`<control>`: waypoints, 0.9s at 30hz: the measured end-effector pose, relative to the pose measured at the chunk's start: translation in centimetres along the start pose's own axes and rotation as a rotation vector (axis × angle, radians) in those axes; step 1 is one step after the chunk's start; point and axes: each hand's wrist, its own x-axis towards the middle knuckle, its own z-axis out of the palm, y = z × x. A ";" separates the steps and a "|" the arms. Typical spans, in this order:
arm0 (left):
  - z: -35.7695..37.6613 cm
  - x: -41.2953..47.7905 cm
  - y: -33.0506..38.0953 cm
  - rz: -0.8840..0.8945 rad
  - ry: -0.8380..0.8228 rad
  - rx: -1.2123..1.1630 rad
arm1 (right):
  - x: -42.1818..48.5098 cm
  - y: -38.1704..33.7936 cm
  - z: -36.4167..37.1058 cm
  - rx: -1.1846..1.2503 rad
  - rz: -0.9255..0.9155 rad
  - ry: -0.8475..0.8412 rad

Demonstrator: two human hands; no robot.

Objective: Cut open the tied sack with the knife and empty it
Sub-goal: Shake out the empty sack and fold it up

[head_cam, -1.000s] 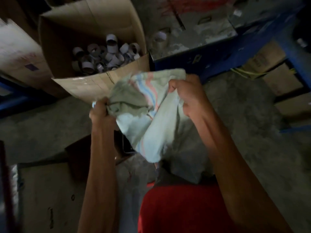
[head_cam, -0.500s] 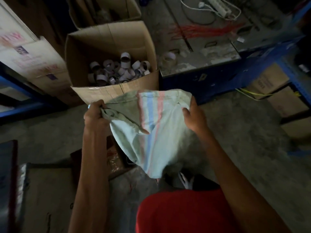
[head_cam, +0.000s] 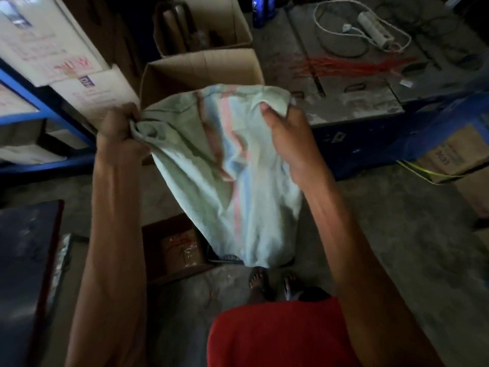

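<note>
A pale woven sack (head_cam: 211, 165) with pink and blue stripes hangs limp in front of me, its lower end dangling near my feet. My left hand (head_cam: 119, 128) grips its upper left corner in a fist. Gripping the upper right edge is my right hand (head_cam: 285, 139). The sack covers most of the open cardboard box (head_cam: 201, 67) behind it, so the box's contents are hidden. No knife is visible.
A second open box (head_cam: 225, 25) stands further back. Blue shelving with cartons (head_cam: 47, 62) is at left. A low blue-sided platform (head_cam: 357, 102) at right carries a power strip (head_cam: 375, 30) and red strands. A small brown box (head_cam: 180, 250) sits on the concrete floor near my feet.
The view tilted up and the sack spread wider between my hands. The sack now covers the box opening where white rolls were visible before.
</note>
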 end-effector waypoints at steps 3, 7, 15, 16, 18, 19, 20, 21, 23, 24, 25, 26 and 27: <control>1.2 -2.3 -1.4 -0.058 -0.061 0.003 | 0.4 0.1 -1.7 0.020 0.053 0.023; 4.0 -4.3 -1.7 -0.177 -0.168 -0.040 | -0.1 -0.6 -3.4 -0.038 0.065 0.003; 6.1 -6.4 6.0 0.102 -0.245 -0.125 | -2.3 -10.2 -3.6 -0.028 -0.337 -0.038; 6.5 -6.3 7.1 0.143 -0.272 -0.099 | -2.0 -11.0 -3.5 -0.026 -0.356 -0.034; 7.9 -6.2 8.5 0.222 -0.306 -0.050 | -1.2 -12.2 -3.3 -0.087 -0.328 -0.044; 8.8 -6.2 8.7 0.255 -0.304 -0.063 | -0.6 -12.5 -3.4 -0.146 -0.301 -0.077; 9.6 -6.4 8.6 0.275 -0.308 -0.088 | 0.1 -12.6 -3.6 -0.224 -0.278 -0.126; 10.2 -6.5 8.5 0.286 -0.329 -0.096 | 0.6 -12.6 -4.1 -0.310 -0.257 -0.185; 10.6 -6.5 8.0 0.294 -0.431 -0.098 | 1.5 -12.6 -5.2 -0.490 -0.218 -0.289; 10.4 -6.3 7.5 0.299 -0.472 -0.083 | 2.0 -12.7 -5.9 -0.561 -0.197 -0.337; 10.4 -6.1 7.0 0.315 -0.478 -0.037 | 2.4 -12.8 -6.5 -0.623 -0.166 -0.368; 10.4 -6.1 6.6 0.346 -0.436 0.037 | 3.0 -12.9 -7.2 -0.708 -0.130 -0.386; 10.6 -6.3 6.3 0.399 -0.354 0.120 | 3.3 -13.3 -7.7 -0.833 -0.110 -0.395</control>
